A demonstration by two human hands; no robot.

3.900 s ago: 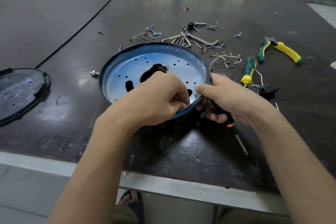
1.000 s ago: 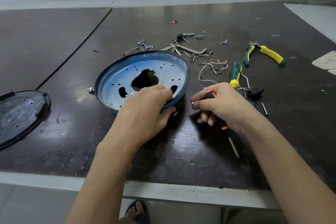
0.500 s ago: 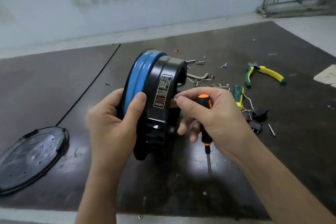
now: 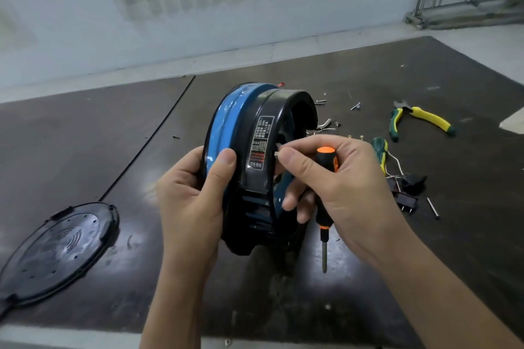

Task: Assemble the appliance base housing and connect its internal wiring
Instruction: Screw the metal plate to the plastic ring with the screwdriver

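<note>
Housing (image 4: 255,133) is now standing on edge between the hands, no longer flat: left hand (image 4: 192,207) gripping its rim, right hand (image 4: 346,178) palming the screwdriver (image 4: 326,159) and pinching a screw (image 4: 276,154). Fastening is seemingly underway; next comes seating that screw in its hole.

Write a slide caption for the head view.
Left hand holds the base housing on edge; right hand, gripping a screwdriver, pinches a small metal part at its side.
</note>
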